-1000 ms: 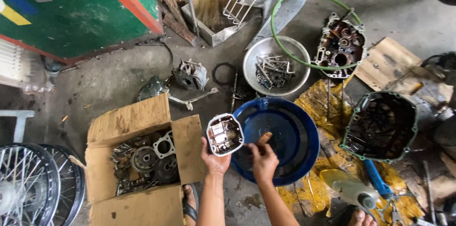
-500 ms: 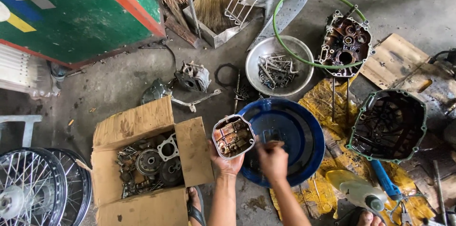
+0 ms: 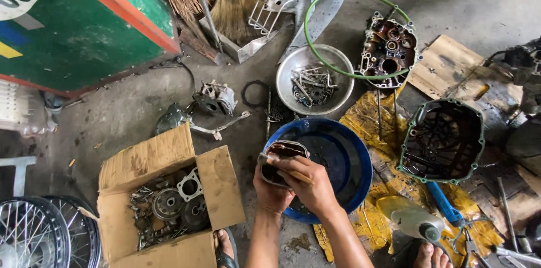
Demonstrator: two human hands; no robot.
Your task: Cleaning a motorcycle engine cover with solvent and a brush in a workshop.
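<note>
Two hands meet just below the middle of the frame, over the near rim of a blue basin (image 3: 352, 150). The left hand (image 3: 270, 192) cups a small metal engine cover (image 3: 284, 152) from beneath, its fingers wrapped around the lower edge. The right hand (image 3: 307, 181) lies across the top of the cover, fingers curled and pressed together against it; whether they pinch anything I cannot tell. The cover sits tilted between both palms, its upper edge showing above the knuckles.

The basin holds dark liquid. Above it, a steel bowl (image 3: 338, 62) is filled with loose bolts and small tools. At lower left, an open cardboard box (image 3: 149, 158) contains gears, a gasket plate and other greasy engine parts. To the right lies a large crankcase cover (image 3: 445, 138) on yellow sheeting, hollow side up.
</note>
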